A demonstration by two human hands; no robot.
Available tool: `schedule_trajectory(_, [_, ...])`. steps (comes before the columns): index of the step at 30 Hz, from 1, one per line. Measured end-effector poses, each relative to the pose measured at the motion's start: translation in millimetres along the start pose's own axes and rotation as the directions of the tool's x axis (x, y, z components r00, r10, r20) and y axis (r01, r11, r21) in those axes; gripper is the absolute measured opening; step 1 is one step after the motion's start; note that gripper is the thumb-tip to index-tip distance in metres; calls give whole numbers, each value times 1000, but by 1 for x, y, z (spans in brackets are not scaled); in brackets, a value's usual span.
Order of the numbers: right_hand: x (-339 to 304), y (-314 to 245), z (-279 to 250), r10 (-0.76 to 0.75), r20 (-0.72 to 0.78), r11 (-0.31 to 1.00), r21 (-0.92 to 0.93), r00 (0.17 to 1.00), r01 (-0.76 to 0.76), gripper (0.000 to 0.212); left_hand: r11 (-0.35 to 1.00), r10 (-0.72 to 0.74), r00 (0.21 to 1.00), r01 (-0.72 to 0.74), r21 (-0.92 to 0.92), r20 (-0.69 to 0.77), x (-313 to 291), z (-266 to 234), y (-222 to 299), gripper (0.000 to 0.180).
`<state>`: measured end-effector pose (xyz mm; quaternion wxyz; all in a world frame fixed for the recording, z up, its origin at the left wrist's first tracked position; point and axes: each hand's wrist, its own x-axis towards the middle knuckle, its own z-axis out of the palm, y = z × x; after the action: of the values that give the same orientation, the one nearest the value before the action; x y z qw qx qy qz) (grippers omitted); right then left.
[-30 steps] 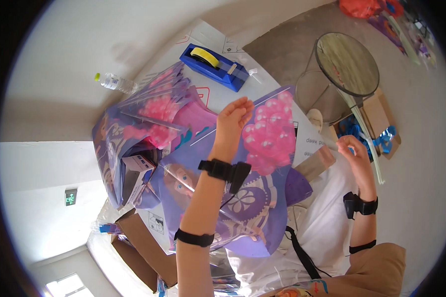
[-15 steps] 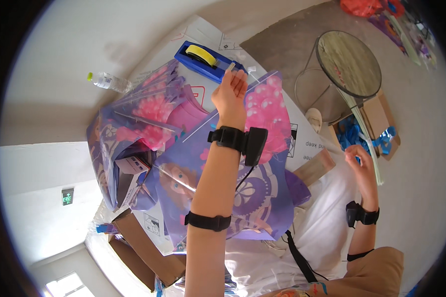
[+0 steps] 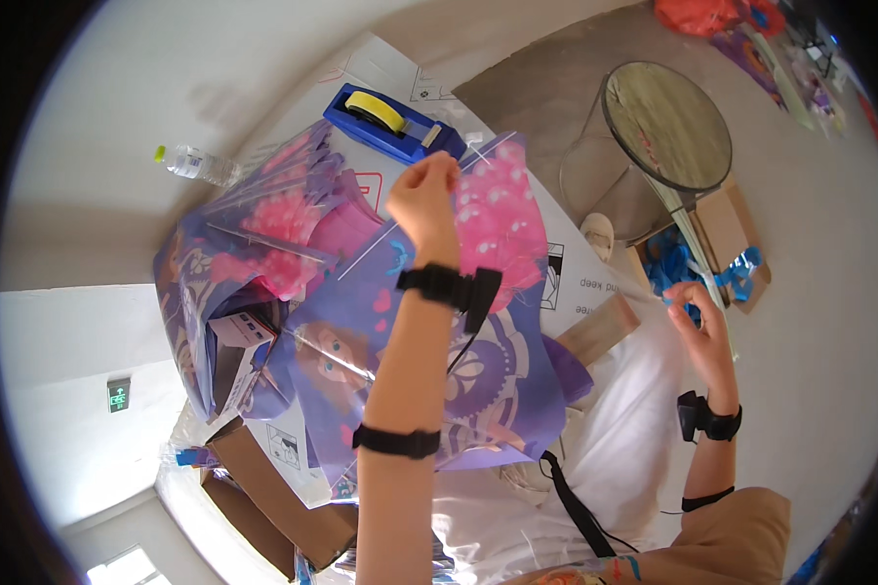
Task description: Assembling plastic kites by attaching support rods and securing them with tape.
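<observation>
My left hand [image 3: 424,200] is closed, its fingers curled together just below the cutting end of a blue tape dispenser [image 3: 385,125] with a yellow-cored roll. What those fingers hold, if anything, is hidden. Under my left forearm lies a purple plastic sheet or bag [image 3: 502,390] printed with pink balloons and a cartoon figure. My right hand [image 3: 700,327] is off to the right, thumb and fingertips pinched together near a corner of the white printed board [image 3: 576,283]. Anything between them is too thin to make out.
A bunched purple printed bag [image 3: 254,224] stands at the left, near a clear bottle [image 3: 200,166]. A round-topped stool [image 3: 668,127] and a carton with blue ribbon [image 3: 668,261] are at right. A brown cardboard box [image 3: 283,492] sits lower left.
The whole view has shifted slightly, moving things left. My left hand has drawn back a little from the dispenser's end, its fingers now more curled. My right hand stays near the board's corner.
</observation>
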<state>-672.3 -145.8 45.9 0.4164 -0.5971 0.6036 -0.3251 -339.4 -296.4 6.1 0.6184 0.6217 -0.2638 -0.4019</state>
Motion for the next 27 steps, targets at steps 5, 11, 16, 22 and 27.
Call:
schedule_trajectory(5, [17,-18,-10,-161,79,982,-88,984,168,13,962,161,987,-161,-222,-19,-53,-64,44,19])
schedule_trajectory(11, [74,-41,75,-426,270,879,-104,863,466,22,898,78,990,-120,-423,-116,-56,-195,18,21])
schedule_trajectory(16, [93,-36,120,-308,532,902,-100,789,420,27,939,-15,989,-36,-343,-144,-79,-226,-8,37])
schedule_trajectory(22, [73,-18,116,-430,516,782,-196,741,591,45,930,-41,998,18,-367,-54,-99,-236,-36,47])
schedule_trajectory(27, [45,-25,109,-452,519,727,-258,726,637,38,913,-12,999,-9,-407,-50,-116,-250,-50,49])
